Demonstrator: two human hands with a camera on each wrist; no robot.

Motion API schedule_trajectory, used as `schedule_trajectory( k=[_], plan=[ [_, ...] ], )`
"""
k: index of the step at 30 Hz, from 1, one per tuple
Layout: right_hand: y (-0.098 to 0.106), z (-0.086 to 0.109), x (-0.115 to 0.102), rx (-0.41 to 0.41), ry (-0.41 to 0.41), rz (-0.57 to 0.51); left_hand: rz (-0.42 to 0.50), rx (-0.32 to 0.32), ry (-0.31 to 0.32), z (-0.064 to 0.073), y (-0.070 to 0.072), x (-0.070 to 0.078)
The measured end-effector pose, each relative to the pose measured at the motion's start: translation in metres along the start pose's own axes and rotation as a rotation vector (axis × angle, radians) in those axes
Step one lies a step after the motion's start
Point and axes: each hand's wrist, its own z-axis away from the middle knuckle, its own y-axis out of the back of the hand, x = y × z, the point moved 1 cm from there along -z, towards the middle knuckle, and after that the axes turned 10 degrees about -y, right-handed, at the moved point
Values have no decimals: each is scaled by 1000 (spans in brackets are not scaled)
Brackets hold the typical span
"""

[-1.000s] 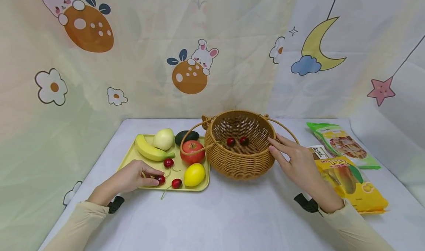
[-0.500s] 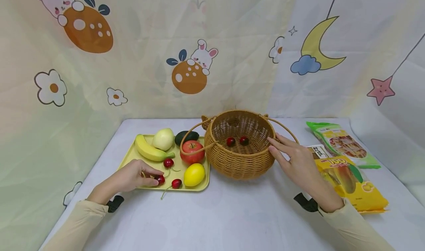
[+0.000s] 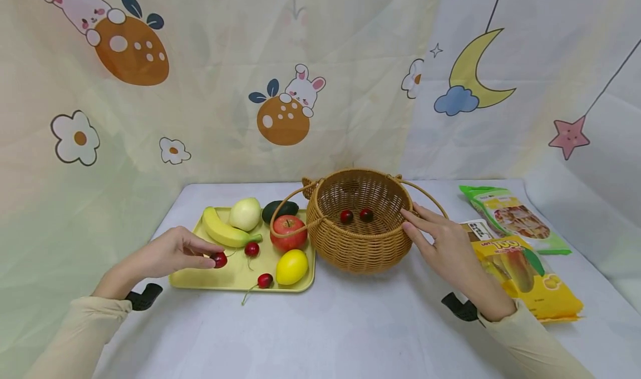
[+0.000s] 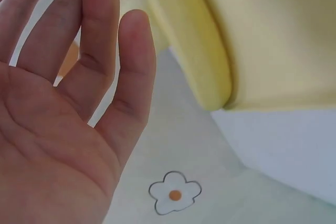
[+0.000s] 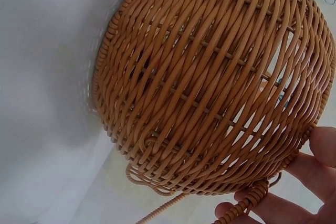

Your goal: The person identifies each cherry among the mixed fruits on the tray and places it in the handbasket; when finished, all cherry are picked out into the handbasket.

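My left hand (image 3: pixel 172 252) pinches a dark red cherry (image 3: pixel 219 260) between thumb and fingertips, over the left part of the yellow tray (image 3: pixel 200 280). In the left wrist view the palm and fingers show, but that cherry is hidden. Two more cherries lie on the tray: one (image 3: pixel 252 249) near the banana (image 3: pixel 222 231), the other (image 3: pixel 265 280) at the front edge, its stem hanging over. My right hand (image 3: pixel 448 251) holds the rim of the wicker basket (image 5: pixel 210 77), fingers by the base of its handle (image 5: pixel 241 203). Two cherries (image 3: pixel 356 216) sit inside the basket.
The tray also bears a pale round fruit (image 3: pixel 245 213), an avocado (image 3: pixel 270 211), a red apple (image 3: pixel 288 240) and a lemon (image 3: pixel 292 267). One basket handle hangs over the apple. Snack bags, one green (image 3: pixel 516 215) and one yellow (image 3: pixel 526 279), lie right of my right hand.
My left hand has drawn back to the left and slightly up with the cherry pinched in it. The right hand stays at the basket rim. The head view has shifted slightly.
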Motion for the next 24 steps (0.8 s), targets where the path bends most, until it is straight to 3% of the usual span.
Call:
schedule_trajectory(
  k=[5,11,18,24],
  plan=[
    [0,0,0,5,8,-6,14,-35,-28,-2,17,9],
    [0,0,0,14,12,-8,15,-78,-65,-23,31,21],
    [1,1,1,10,3,4,-86,-87,-59,-71,48,49],
    [0,0,1,13,13,-13,-124,-166,-61,-120,53,73]
  ],
)
